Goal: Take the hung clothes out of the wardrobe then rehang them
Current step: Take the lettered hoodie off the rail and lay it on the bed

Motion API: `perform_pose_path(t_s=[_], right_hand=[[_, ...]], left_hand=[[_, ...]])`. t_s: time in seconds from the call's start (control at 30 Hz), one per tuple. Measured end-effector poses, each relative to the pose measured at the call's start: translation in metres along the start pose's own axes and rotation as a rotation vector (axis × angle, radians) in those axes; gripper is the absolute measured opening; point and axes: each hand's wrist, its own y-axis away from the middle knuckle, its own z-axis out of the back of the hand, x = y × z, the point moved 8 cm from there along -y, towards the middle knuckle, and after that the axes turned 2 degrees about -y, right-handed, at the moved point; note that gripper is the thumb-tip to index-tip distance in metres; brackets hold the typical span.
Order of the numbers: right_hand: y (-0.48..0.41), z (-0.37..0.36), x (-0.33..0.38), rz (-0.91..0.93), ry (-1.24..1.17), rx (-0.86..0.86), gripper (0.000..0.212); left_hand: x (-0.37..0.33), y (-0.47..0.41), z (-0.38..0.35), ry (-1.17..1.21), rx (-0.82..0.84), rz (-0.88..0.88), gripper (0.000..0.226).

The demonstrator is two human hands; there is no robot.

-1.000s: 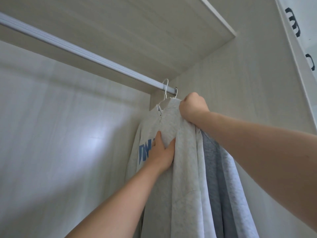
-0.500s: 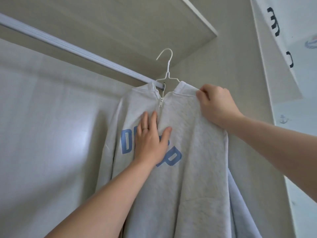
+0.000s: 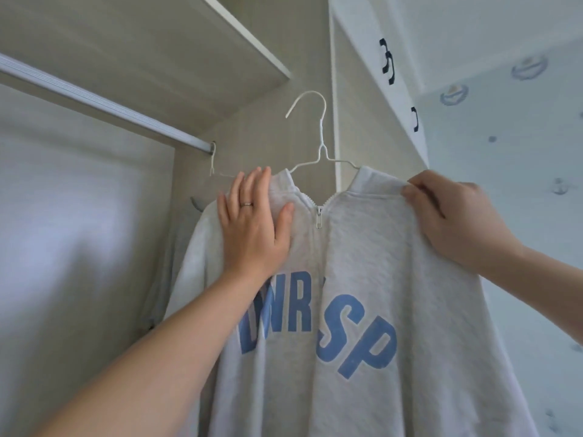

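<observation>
While the right hand (image 3: 454, 222) pinches the light grey zip-neck sweatshirt (image 3: 372, 266), the left hand (image 3: 252, 231) presses it, fingers straight; blue lettering (image 3: 339, 328), lower centre, reads "WR SP".

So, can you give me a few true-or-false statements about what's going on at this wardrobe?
1. The white wire hanger carrying the grey sweatshirt is hooked over the rail. False: its hook is free in the air, off the rail.
2. The right hand pinches the sweatshirt's shoulder. True.
3. The left hand grips the hanger's hook. False: it lies flat on the sweatshirt's front, fingers straight.
4. The sweatshirt carries blue letters. True.
5. A second hanger hangs at the rail's end. True.
</observation>
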Motion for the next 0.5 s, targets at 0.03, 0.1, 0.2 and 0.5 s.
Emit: perform_pose_path(t_s=[0.03,0.1,0.2,0.5], right_hand=[[0.011,0.019,-0.009,-0.012,0.023,0.003,0.016],[0.033,0.06,-0.027,-0.045,0.057,-0.007,0.017],[0.071,0.123,-0.054,-0.12,0.111,-0.01,0.014],[0.206,0.282,-0.117,-0.313,0.335,0.098,0.017]], left_hand=[[-0.017,0.002,-0.001,0.016,-0.002,-0.003,0.059],[-0.055,0.009,-0.004,0.051,0.004,-0.019,0.05],[-0.12,0.026,-0.011,0.164,0.022,-0.081,0.037],[-0.316,0.113,-0.054,0.599,0.178,-0.126,0.022]])
